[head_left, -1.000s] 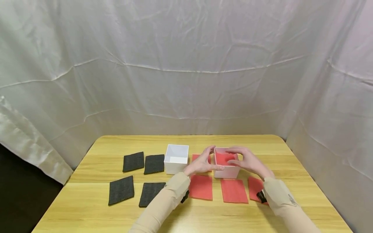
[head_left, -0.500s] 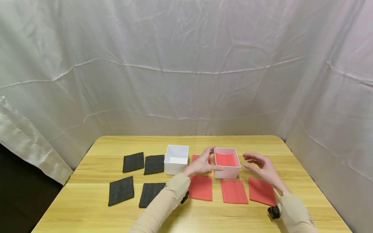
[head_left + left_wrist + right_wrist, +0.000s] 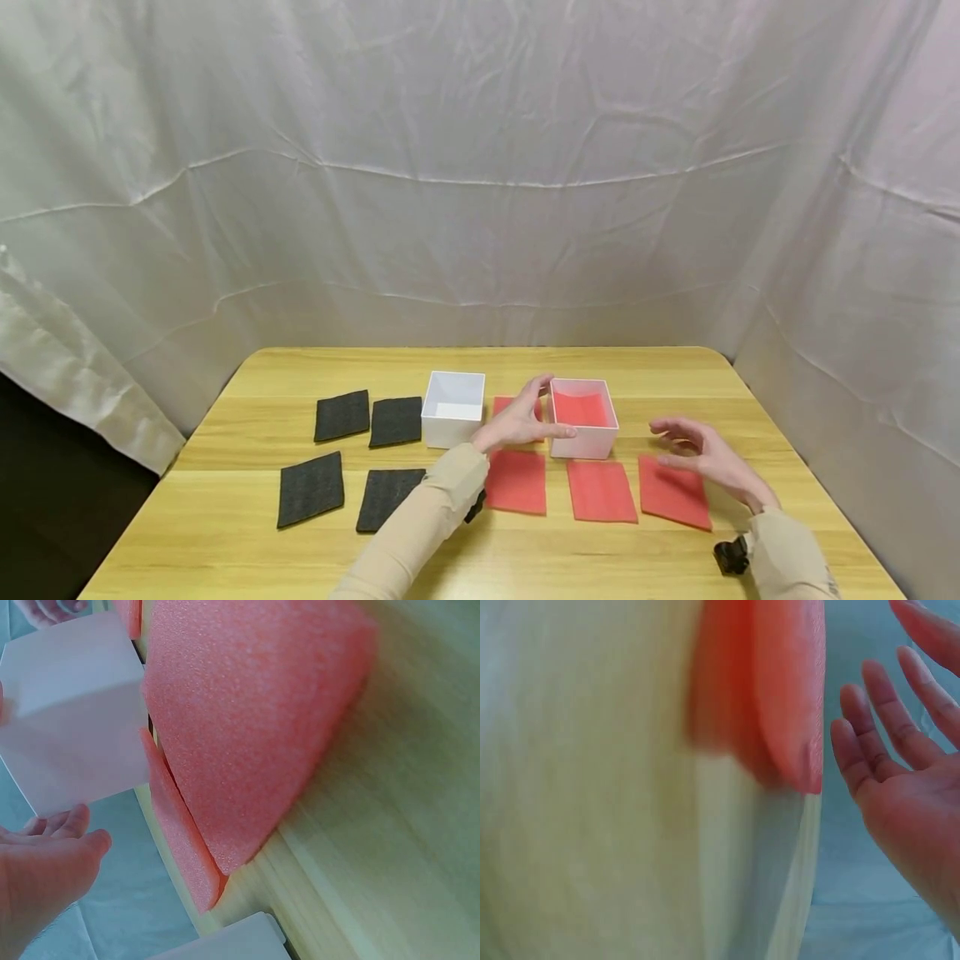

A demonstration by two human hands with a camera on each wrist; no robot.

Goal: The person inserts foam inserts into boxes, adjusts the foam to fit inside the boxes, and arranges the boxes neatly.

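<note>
My left hand [image 3: 517,423] holds the right-hand white box [image 3: 585,443] at its left side, thumb on the front wall and fingers towards the back corner. A red foam square [image 3: 581,410] lies inside that box. In the left wrist view, fingertips of my left hand [image 3: 49,870] touch the box [image 3: 82,712]. My right hand [image 3: 705,457] hovers above a red foam square [image 3: 671,496] at the right, holding nothing. The right wrist view shows the right hand [image 3: 907,765] with spread fingers beside a blurred red foam square [image 3: 787,690].
A second white box [image 3: 453,429] stands to the left. Several black foam squares [image 3: 311,490] lie on the table's left half. Other red squares lie in front at the middle [image 3: 517,483] and right of centre [image 3: 602,492]; one [image 3: 504,406] is partly behind my left hand.
My right hand has come out of the right-hand box, leaving the red foam square inside, and moved right and nearer to me over another red square. My left hand stays put.
</note>
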